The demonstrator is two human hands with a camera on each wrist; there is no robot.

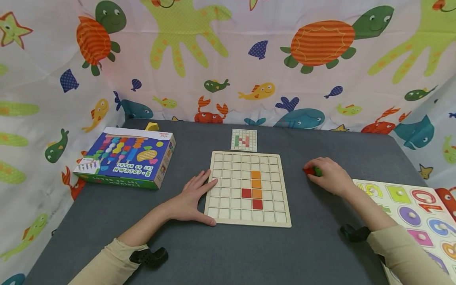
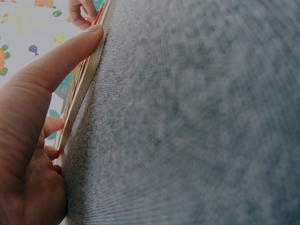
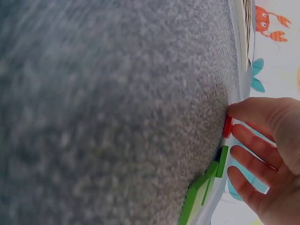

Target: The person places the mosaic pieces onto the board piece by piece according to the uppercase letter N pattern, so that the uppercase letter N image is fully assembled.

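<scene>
My left hand (image 1: 192, 198) rests at the left edge of the wooden grid board (image 1: 246, 227), fingers spread, its thumb on the front corner. On the board sit three orange squares (image 1: 256, 184) in a column, a red square (image 1: 257, 204) below them and another red square (image 1: 246, 193) to their left. Right of the board, my right hand (image 1: 329, 176) has its thumb and fingertips at a red piece (image 3: 228, 126) on the table. Several green pieces (image 3: 199, 192) lie beside it, mostly hidden by the hand in the head view.
A small pattern card (image 1: 244, 140) lies behind the board. At the left is a blue and green box (image 1: 124, 158), with a yellow piece (image 1: 152, 126) behind it. A number and shape puzzle board (image 1: 420, 221) lies under the right forearm.
</scene>
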